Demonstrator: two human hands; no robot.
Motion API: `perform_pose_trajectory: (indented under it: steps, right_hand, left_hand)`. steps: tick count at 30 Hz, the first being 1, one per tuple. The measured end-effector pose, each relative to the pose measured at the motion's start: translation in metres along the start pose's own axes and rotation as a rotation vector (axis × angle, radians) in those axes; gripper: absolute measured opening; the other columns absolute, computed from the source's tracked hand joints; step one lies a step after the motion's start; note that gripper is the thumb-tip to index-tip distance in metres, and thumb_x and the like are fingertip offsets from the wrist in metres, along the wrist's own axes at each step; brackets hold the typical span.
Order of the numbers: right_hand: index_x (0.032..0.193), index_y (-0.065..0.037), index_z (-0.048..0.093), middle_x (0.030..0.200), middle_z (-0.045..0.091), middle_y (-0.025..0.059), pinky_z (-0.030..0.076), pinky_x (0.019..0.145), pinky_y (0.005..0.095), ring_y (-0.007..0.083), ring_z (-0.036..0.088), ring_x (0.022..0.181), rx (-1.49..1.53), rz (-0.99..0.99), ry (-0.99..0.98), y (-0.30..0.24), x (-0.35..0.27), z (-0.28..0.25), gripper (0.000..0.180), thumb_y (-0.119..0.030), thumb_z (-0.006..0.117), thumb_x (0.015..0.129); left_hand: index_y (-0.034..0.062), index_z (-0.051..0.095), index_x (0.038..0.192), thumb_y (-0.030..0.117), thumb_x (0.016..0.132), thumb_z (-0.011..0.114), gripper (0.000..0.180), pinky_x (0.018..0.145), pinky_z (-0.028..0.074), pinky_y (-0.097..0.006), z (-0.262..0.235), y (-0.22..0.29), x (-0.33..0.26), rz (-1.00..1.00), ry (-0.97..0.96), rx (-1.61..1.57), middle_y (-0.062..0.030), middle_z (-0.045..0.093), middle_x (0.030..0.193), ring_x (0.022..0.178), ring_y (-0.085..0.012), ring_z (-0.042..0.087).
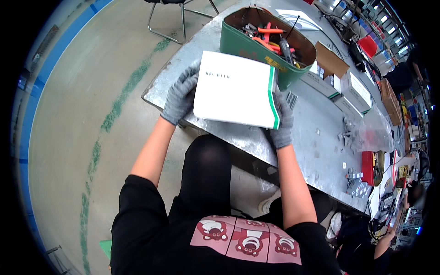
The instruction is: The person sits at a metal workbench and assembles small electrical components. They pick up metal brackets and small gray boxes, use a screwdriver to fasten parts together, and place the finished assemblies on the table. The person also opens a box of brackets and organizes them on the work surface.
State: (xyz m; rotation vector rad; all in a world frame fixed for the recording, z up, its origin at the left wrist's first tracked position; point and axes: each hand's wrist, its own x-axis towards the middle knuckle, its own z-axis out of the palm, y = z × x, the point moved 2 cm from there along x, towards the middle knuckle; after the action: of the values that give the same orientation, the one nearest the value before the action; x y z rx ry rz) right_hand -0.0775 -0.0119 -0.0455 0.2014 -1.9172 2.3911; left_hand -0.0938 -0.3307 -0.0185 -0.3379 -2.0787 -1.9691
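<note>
A white cardboard box (pixel 236 91) with a green stripe along its right edge is held up between my two hands, over the near left part of the metal table (pixel 311 137). My left hand (pixel 181 94), in a grey glove, grips its left side, with the fingertips partly hidden behind it. On the opposite side my right hand (pixel 284 121), gloved alike, closes on the striped edge; some of its fingers are out of sight. Just beyond the box stands a green bin (pixel 263 64) filled with orange-handled pliers (pixel 269 41) and other hand tools.
Several smaller white and green boxes (pixel 357 91) lie right of the bin, near an open carton (pixel 331 59). Farther right are a clear plastic bag (pixel 373 130), a red container (pixel 368 167) and small metal parts (pixel 355 183). A chair (pixel 176 18) stands behind the table; another person's arm (pixel 384 245) shows at lower right.
</note>
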Motion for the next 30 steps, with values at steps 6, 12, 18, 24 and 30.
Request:
perform_pose_trajectory:
  steps: [6,12,18,24,30]
  right_hand:
    - [0.139,-0.004,0.051,0.13,0.06,0.0119,0.045,0.101,0.032,0.0187,0.057,0.118,-0.211,-0.234,0.058,-0.008,0.017,0.016,0.046,0.002,0.055,0.093]
    - [0.133,-0.005,0.056,0.122,0.065,0.0159,0.048,0.099,0.0336,0.0233,0.061,0.115,-0.616,-0.339,0.072,-0.039,0.029,0.036,0.046,0.003,0.054,0.088]
    - [0.128,-0.006,0.061,0.106,0.068,0.0039,0.05,0.087,0.022,0.0088,0.063,0.099,-0.386,-0.307,0.056,-0.067,0.034,0.056,0.035,-0.006,0.064,0.093]
    - [0.12,-0.005,0.064,0.099,0.07,0.0053,0.052,0.082,0.0236,0.0104,0.064,0.09,-0.502,-0.198,0.078,-0.048,-0.018,0.042,0.032,-0.006,0.069,0.089]
    - [0.113,-0.004,0.068,0.1,0.071,0.0101,0.052,0.079,0.028,0.0152,0.067,0.088,-0.577,-0.109,0.017,-0.044,-0.076,0.057,0.025,-0.006,0.066,0.089]
  left_hand:
    - [0.0036,0.063,0.114,-0.001,0.086,0.063,0.028,0.092,0.05,-0.033,-0.002,0.005,0.005,0.263,0.053,0.232,-0.0127,0.06,0.126,0.109,-0.0238,0.062]
    - [0.0007,0.057,0.12,0.004,0.087,0.066,0.035,0.091,0.05,-0.033,-0.007,0.006,0.014,0.242,0.244,0.28,-0.0122,0.064,0.114,0.102,-0.019,0.063]
    - [-0.0035,0.056,0.118,0.011,0.09,0.067,0.034,0.072,0.054,-0.032,-0.02,0.01,0.044,-0.007,0.475,0.184,-0.0147,0.068,0.095,0.079,-0.0181,0.066]
    - [-0.0004,0.061,0.107,0.016,0.082,0.066,0.03,0.082,0.052,-0.044,-0.054,0.028,0.082,0.046,0.513,0.817,-0.0231,0.068,0.1,0.094,-0.0384,0.066]
    - [0.0021,0.064,0.105,0.025,0.077,0.067,0.037,0.088,0.05,-0.046,-0.08,0.032,0.123,-0.223,0.326,1.084,-0.0237,0.067,0.104,0.101,-0.0392,0.063]
